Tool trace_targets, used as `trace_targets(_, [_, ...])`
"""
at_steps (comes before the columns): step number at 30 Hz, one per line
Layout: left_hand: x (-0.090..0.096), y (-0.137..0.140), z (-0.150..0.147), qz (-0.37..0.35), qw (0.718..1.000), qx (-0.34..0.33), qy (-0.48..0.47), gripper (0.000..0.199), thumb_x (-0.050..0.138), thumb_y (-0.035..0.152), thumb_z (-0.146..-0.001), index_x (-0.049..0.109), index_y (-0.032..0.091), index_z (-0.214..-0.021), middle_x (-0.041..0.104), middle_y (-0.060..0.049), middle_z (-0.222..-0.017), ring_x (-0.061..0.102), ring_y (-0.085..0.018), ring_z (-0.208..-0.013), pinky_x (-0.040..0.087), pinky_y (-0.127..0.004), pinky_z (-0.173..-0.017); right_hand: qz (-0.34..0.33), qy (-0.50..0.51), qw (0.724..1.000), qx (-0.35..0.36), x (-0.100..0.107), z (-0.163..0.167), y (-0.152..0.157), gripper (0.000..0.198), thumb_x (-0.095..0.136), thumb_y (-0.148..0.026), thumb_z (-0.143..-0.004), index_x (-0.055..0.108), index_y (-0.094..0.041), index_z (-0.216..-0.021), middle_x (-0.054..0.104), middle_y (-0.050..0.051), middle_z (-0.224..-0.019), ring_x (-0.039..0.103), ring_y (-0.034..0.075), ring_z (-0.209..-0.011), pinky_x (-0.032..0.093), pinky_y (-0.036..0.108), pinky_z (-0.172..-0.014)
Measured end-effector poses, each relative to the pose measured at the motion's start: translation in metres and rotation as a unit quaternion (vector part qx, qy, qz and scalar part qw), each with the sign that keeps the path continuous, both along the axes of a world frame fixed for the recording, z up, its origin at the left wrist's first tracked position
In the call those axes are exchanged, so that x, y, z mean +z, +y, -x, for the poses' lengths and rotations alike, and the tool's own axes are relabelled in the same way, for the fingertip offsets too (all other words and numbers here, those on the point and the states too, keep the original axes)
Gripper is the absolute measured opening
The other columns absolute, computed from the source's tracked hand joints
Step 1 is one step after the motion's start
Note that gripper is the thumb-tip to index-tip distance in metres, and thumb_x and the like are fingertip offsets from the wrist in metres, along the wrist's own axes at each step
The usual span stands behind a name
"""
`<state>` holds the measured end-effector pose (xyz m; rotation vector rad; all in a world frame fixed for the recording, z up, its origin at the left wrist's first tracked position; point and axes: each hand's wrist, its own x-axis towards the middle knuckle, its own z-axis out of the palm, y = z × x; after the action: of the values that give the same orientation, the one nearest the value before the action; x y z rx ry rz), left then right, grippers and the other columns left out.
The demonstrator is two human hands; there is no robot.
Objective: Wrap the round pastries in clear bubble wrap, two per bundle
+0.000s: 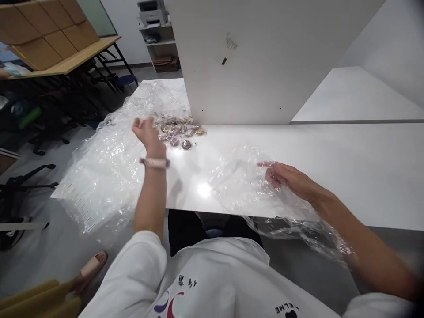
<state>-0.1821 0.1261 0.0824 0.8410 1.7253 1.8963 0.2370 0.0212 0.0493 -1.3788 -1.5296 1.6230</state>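
Note:
My left hand (147, 133) is raised beside a heap of clear plastic bags (112, 150) on the left part of the white table. Its fingers are loosely bent and apart, and nothing shows in them. Right of that hand lies a cluster of small wrapped items (177, 131) in brown, purple and yellowish tones, too small to name surely. My right hand (285, 176) has its index finger stretched out and the others curled onto a thin clear plastic bag (245, 176). This bag spreads over the tabletop and hangs past the front edge beneath my right forearm.
A tall white panel (245, 66) rises along the back of the white table (364, 176). Cardboard boxes (49, 35) stand on a wooden table at the far left. Beyond the panel is a shelf with a printer (152, 15). Another person's foot (94, 267) shows at lower left.

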Motion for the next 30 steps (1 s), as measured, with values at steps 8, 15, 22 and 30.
trace_targets(8, [-0.063,-0.161,-0.163,0.172,0.878,-0.434,-0.103,0.061,0.085,0.046,-0.070,0.061,0.018,-0.118,0.066,-0.007,-0.100,0.062,-0.017,-0.086,0.051,-0.032,-0.079,0.046,0.237,0.968,-0.075,-0.017,0.024,-0.014,0.049,0.076,-0.047,-0.080,0.063,-0.033,-0.126,0.064,0.001,-0.099,0.059,0.013,-0.080,0.056,0.027,-0.070])
trace_targets(15, [-0.028,-0.147,-0.124,0.115,0.886,-0.427,-0.140,0.042,0.080,0.055,-0.072,0.068,0.015,-0.077,0.052,0.004,-0.060,0.034,-0.003,-0.045,0.032,-0.020,-0.046,0.088,0.303,0.947,-0.056,-0.032,0.015,-0.024,0.046,0.084,-0.044,-0.070,0.070,-0.025,-0.110,0.049,-0.005,-0.066,0.036,0.005,-0.049,0.036,0.017,-0.040])
trace_targets(22, [0.015,-0.167,-0.103,0.079,0.848,-0.484,-0.201,0.036,0.079,0.050,-0.078,0.067,0.017,-0.080,0.028,0.011,-0.044,0.017,-0.001,-0.037,0.023,-0.015,-0.038,0.095,0.315,0.935,-0.132,-0.050,0.036,-0.003,0.026,0.051,-0.048,-0.094,0.066,-0.027,-0.096,0.067,0.005,-0.123,0.065,0.021,-0.111,0.056,0.043,-0.092])
trace_targets(30, [0.045,-0.174,-0.106,0.051,0.736,-0.598,-0.314,0.024,0.060,0.047,-0.095,0.068,0.025,-0.097,0.019,0.012,-0.035,0.014,-0.004,-0.028,0.026,-0.016,-0.031,0.238,0.411,0.869,0.138,-0.022,0.138,-0.041,0.075,0.024,-0.077,-0.093,0.055,-0.022,-0.134,0.071,0.005,-0.092,0.068,0.019,-0.086,0.056,0.040,-0.083])
